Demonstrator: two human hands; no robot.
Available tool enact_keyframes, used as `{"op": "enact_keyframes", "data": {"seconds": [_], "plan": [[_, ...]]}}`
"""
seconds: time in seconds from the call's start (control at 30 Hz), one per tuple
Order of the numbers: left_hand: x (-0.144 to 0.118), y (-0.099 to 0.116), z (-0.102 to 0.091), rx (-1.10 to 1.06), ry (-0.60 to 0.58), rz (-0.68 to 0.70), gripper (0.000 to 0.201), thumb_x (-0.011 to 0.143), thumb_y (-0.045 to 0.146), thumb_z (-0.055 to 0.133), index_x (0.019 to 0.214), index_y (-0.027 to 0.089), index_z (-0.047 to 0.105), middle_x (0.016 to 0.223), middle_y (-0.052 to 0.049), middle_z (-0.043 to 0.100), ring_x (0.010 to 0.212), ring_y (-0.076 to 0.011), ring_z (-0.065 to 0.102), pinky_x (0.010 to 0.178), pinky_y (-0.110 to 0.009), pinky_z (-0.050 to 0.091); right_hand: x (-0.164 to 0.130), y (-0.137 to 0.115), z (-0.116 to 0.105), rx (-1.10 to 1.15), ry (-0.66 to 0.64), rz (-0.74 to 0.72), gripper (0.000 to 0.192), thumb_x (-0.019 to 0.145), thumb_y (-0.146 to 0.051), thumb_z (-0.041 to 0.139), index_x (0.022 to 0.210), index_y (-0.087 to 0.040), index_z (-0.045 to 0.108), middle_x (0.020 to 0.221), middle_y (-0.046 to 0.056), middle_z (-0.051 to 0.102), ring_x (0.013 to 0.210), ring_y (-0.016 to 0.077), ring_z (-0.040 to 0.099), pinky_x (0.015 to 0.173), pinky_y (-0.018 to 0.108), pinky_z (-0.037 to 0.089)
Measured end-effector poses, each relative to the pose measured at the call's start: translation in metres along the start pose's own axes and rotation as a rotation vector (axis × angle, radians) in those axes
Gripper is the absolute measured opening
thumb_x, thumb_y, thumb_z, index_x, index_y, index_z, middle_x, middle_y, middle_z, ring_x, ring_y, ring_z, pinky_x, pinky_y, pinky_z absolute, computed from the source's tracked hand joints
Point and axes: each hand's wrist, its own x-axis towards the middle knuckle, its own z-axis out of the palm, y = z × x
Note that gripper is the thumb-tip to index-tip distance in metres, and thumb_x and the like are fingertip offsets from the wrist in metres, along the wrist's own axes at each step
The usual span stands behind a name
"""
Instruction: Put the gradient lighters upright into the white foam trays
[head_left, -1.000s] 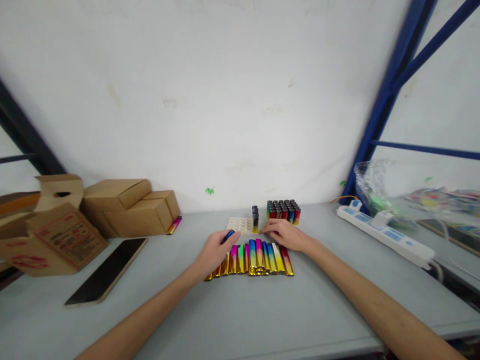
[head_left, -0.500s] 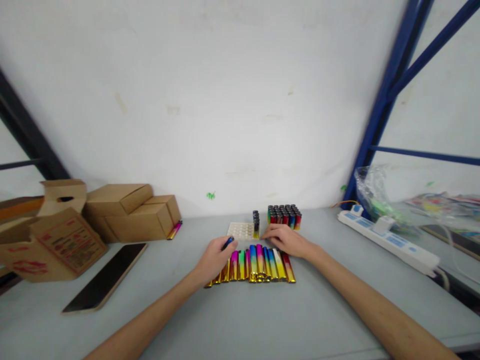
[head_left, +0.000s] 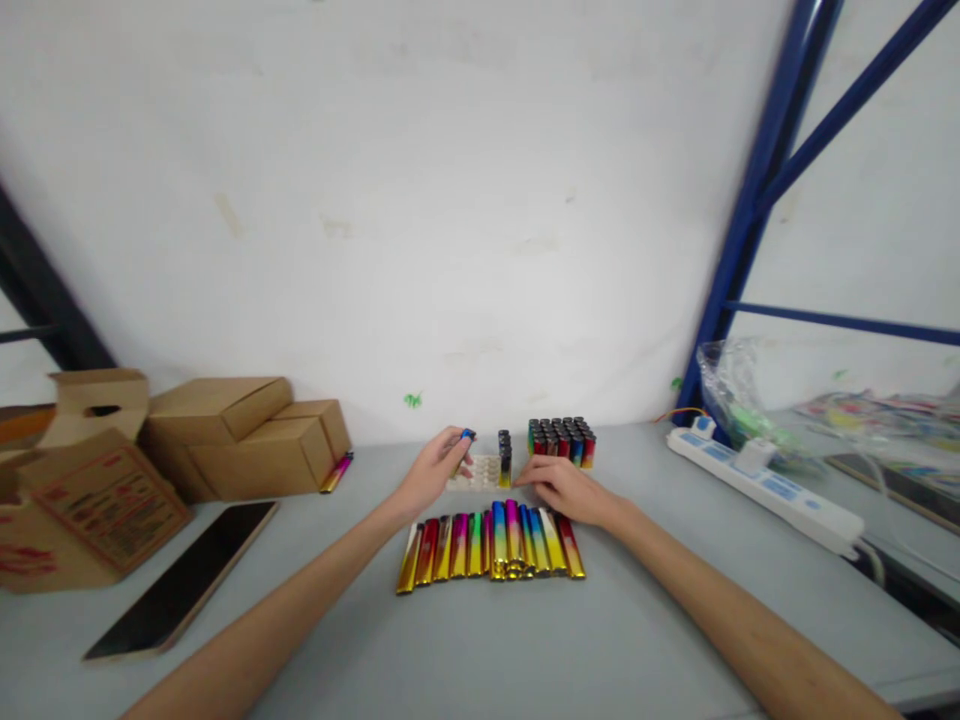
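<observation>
My left hand (head_left: 435, 468) pinches a lighter (head_left: 468, 435) with a blue end showing, above the left part of a pale tray with round holes (head_left: 459, 483). The rest of that lighter is hidden by my fingers. A short line of black-topped lighters (head_left: 505, 460) stands upright in the tray's right side. My right hand (head_left: 566, 488) rests beside them, its fingers loosely stretched and the fingertips at the tray's right edge. In front of the tray lies a row of shiny lighters (head_left: 469, 548) with coloured and gold bodies, some stacked at the middle.
A block of upright lighters (head_left: 561, 443) stands behind my right hand. Cardboard boxes (head_left: 247, 440), a loose lighter (head_left: 337, 473) and a dark flat slab (head_left: 184, 580) are at left. To the right lies a white power strip (head_left: 765, 490) near a blue rack post (head_left: 739, 230).
My left hand has moved from the row of lighters forward and up over the tray, carrying the lighter. My right hand stays by the tray's right edge. The view has shifted slightly.
</observation>
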Motion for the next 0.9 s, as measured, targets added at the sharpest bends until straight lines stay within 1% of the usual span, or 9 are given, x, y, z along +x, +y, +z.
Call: {"op": "enact_keyframes", "data": {"seconds": [0.13,0.2,0.27,0.4,0.53,0.67,0.73,0.8,0.9], "plan": [[0.043,-0.017,0.001,0.039,0.037,0.069,0.052,0.075,0.06,0.077,0.1,0.016,0.067,0.093,-0.008,0.074,0.091,-0.0226,0.071,0.081,-0.033,0.058,0.0,-0.001,0.0,0.008,0.003,0.009,0.039,0.093,-0.001,0.049,0.115,-0.018,0.076,0.108,0.009,0.072,0.098,0.019,0.069,0.093,0.033,0.055],[0.057,-0.029,0.002,0.042,-0.01,0.047,0.056,0.072,0.061,0.079,0.103,0.016,0.067,0.094,-0.01,0.076,0.09,-0.0249,0.073,0.079,-0.035,0.06,0.0,-0.001,0.0,0.012,-0.006,0.018,0.04,0.092,-0.001,0.049,0.116,-0.018,0.077,0.108,0.01,0.073,0.099,0.0193,0.069,0.094,0.034,0.054],[0.066,-0.041,0.004,0.056,-0.083,0.016,0.059,0.074,0.062,0.077,0.109,0.016,0.064,0.09,-0.009,0.077,0.084,-0.0247,0.074,0.074,-0.037,0.061,0.0,-0.002,-0.001,0.015,-0.014,0.025,0.042,0.092,0.0,0.049,0.117,-0.019,0.077,0.109,0.01,0.073,0.1,0.0195,0.069,0.095,0.034,0.054],[0.071,-0.052,0.01,0.086,-0.164,0.02,0.059,0.081,0.063,0.071,0.117,0.018,0.057,0.083,-0.005,0.076,0.077,-0.0219,0.073,0.073,-0.035,0.06,0.0,-0.002,0.0,0.016,-0.018,0.031,0.044,0.09,0.001,0.049,0.117,-0.019,0.077,0.108,0.009,0.073,0.099,0.0193,0.069,0.095,0.033,0.053],[0.071,-0.049,0.011,0.12,-0.246,0.049,0.054,0.086,0.062,0.066,0.117,0.02,0.053,0.081,-0.003,0.075,0.078,-0.0202,0.072,0.077,-0.033,0.057,0.001,-0.002,0.0,0.017,-0.023,0.036,0.044,0.09,0.001,0.049,0.117,-0.019,0.077,0.107,0.01,0.073,0.097,0.0191,0.069,0.094,0.033,0.053],[0.071,-0.046,0.001,0.193,-0.335,0.081,0.048,0.089,0.056,0.066,0.115,0.02,0.049,0.084,-0.004,0.075,0.079,-0.0204,0.072,0.074,-0.031,0.054,0.001,-0.003,-0.001,0.013,-0.024,0.047,0.042,0.092,-0.002,0.049,0.117,-0.02,0.078,0.107,0.009,0.073,0.097,0.0187,0.069,0.093,0.032,0.053],[0.07,-0.046,-0.006,0.26,-0.352,0.082,0.045,0.089,0.053,0.065,0.113,0.02,0.048,0.079,-0.003,0.074,0.074,-0.0199,0.07,0.069,-0.028,0.051,0.0,-0.003,-0.001,0.008,-0.026,0.047,0.041,0.092,-0.002,0.05,0.116,-0.02,0.078,0.106,0.009,0.073,0.096,0.0185,0.069,0.093,0.032,0.054],[0.069,-0.045,-0.011,0.324,-0.358,0.079,0.041,0.089,0.051,0.065,0.11,0.019,0.05,0.074,-0.001,0.071,0.069,-0.0193,0.069,0.063,-0.026,0.048,0.0,-0.002,-0.001,0.003,-0.025,0.045,0.042,0.091,-0.002,0.049,0.116,-0.02,0.077,0.106,0.008,0.073,0.096,0.0184,0.069,0.093,0.032,0.053],[0.068,-0.042,-0.014,0.36,-0.396,0.092,0.036,0.09,0.049,0.064,0.108,0.018,0.055,0.075,-0.002,0.071,0.072,-0.0202,0.069,0.063,-0.026,0.048,0.0,-0.002,-0.001,0.006,-0.024,0.04,0.043,0.09,-0.001,0.049,0.117,-0.019,0.077,0.108,0.009,0.073,0.097,0.0188,0.07,0.094,0.033,0.053]]}}
